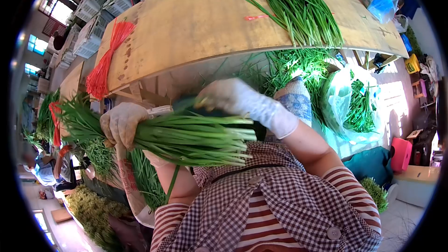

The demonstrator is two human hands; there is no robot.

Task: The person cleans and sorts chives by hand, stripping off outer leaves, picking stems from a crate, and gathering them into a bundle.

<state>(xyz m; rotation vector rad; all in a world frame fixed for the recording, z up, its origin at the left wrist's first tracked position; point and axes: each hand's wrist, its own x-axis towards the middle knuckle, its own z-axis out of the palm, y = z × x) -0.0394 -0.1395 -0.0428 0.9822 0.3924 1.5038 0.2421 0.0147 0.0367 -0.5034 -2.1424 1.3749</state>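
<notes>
My side of the room shows the left hand (pixel 123 123) with its grip wrapped round the green bunch (pixel 196 137), before the checked apron (pixel 303 200): leaf tips (pixel 77 116) toward nine o'clock, stalk ends (pixel 242 142) toward three. The right hand (pixel 228 95) hovers at the bunch's one o'clock, its grip too blurred to tell.

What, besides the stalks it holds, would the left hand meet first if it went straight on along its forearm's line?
Probably the red strands at the corner of the wooden table: the left hand points toward them in the picture. Depth is unclear, so it might pass beneath them.
</notes>
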